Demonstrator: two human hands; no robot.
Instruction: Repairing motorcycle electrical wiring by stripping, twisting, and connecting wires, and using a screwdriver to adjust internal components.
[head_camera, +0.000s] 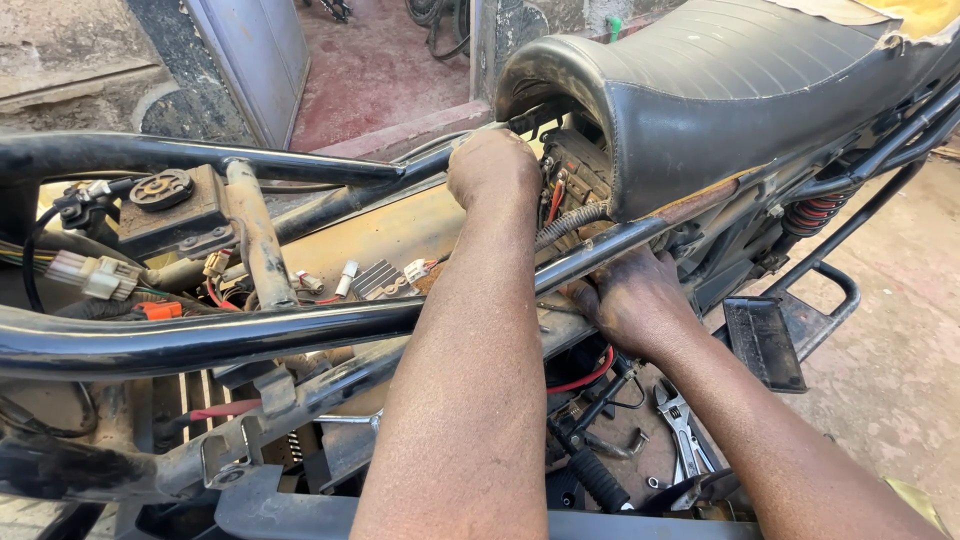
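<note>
**Both hands buried under the seat**

Watching the head cam feed. My left hand (492, 168) is curled into a fist right at the wiring block (575, 172) under the front lip of the black seat (720, 90), can't tell if it's gripping anything tho. Right hand (635, 305) is tucked below the black frame tube (250, 335), fingers hidden, so can't tell there either. Red wire (585, 378) runs just under it. Pliers (683, 425) lie on the ground nearby, 1 white connector (95, 275) sits far left.

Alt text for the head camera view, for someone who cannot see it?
Two bare hands work under a motorcycle's black seat: the left hand reaches among the wires, the right hand below the black frame tube. Pliers lie on the ground.
</note>
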